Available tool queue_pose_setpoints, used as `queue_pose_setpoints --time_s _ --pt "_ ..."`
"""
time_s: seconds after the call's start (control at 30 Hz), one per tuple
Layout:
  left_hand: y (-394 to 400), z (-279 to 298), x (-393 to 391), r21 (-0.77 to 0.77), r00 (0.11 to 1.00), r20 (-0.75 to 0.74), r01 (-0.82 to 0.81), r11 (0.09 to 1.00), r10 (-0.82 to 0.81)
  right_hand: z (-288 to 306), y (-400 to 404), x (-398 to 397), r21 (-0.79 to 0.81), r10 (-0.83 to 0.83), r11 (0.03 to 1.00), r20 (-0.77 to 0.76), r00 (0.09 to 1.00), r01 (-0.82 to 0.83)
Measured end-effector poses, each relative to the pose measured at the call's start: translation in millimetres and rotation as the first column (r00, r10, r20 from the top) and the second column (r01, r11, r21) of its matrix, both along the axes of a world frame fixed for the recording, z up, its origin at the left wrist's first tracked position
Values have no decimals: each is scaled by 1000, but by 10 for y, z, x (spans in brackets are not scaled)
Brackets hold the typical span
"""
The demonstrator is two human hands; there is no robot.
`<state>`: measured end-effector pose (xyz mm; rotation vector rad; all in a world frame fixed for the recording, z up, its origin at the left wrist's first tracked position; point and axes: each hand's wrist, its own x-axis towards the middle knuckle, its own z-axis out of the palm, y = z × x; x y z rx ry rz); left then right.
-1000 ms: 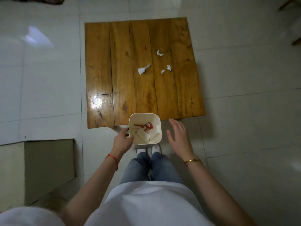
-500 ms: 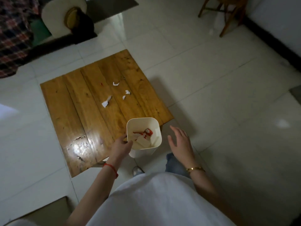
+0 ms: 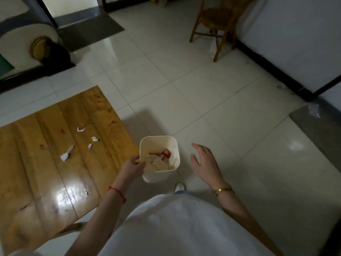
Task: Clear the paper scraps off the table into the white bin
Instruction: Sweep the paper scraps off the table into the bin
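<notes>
White bin (image 3: 160,174) sits just off the bench's right-hand corner, held at the rim; whether its base touches the tiled floor (image 3: 203,100) cannot be told. Left hand (image 3: 133,166) grips the rim on the bin's near-left side, fingers curled over the edge, thumb outside. Red cord bracelet (image 3: 118,194) on that wrist. Right hand (image 3: 204,161) is released, fingers spread, palm facing the bin, hovering just beside its right wall w/o contact. Gold bracelet (image 3: 222,190) on that wrist.

Bin contents: several pale paper pieces plus a red-and-white scrap (image 3: 165,154), lying at the bottom.

Wooden bench (image 3: 36,182), plank top, glare patch near the front edge. Scraps on it, all well apart from the bin:
- largest white scrap (image 3: 66,153), approx. centre of the group, nearest the camera
- curled white scrap (image 3: 81,129) further back
- small crumpled piece (image 3: 95,139) to the right
- tiny white bit (image 3: 89,146) just beside that one
- tiny red fleck (image 3: 62,130) (too small to identify material)

Surroundings: wooden chair (image 3: 214,21) at the far right by the wall; dark mat (image 3: 88,30) at a doorway, far side. One white shoe tip (image 3: 180,187) shows below the bin. Person's white top fills the lower part of the view.
</notes>
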<state>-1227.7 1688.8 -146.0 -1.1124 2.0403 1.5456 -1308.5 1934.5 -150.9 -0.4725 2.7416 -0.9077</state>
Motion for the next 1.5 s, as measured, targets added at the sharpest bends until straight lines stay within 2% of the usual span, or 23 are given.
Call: queue_pose_setpoints --time_s 0.2,0.43,0.7,0.97,1.07,1.27,1.4,1.5 --pt "317 18 -622 27 997 -29 -72 997 73 55 290 -748 -4 46 999 -7 999 -46" --pt "283 40 -1190 44 983 -22 -180 983 181 -15 66 -1542 -24 132 991 28 991 -131" --pt "-255 -96 -2017 -5 951 -18 -309 951 309 -104 -770 -2781 -31 305 952 21 952 -305" --pt "-963 -83 -2699 -30 868 -52 -495 868 493 -88 -2039 -3905 -29 528 849 16 849 -527" --pt "-1138 -32 -2838 -58 815 -58 -580 813 577 -40 -2473 -4148 -34 613 790 11 790 -612" --pt "-1358 -84 -2974 -8 655 -46 -755 656 754 -58 -3337 -4475 -54 782 623 12 623 -780" --pt "-1406 -179 -3096 -22 528 -20 -849 528 849 -145 -3893 -4640 -52 890 456 17 456 -888" --pt "-1401 -283 -3274 -3 374 25 -927 374 927 -220 -4264 -4803 -38 954 300 14 300 -953"
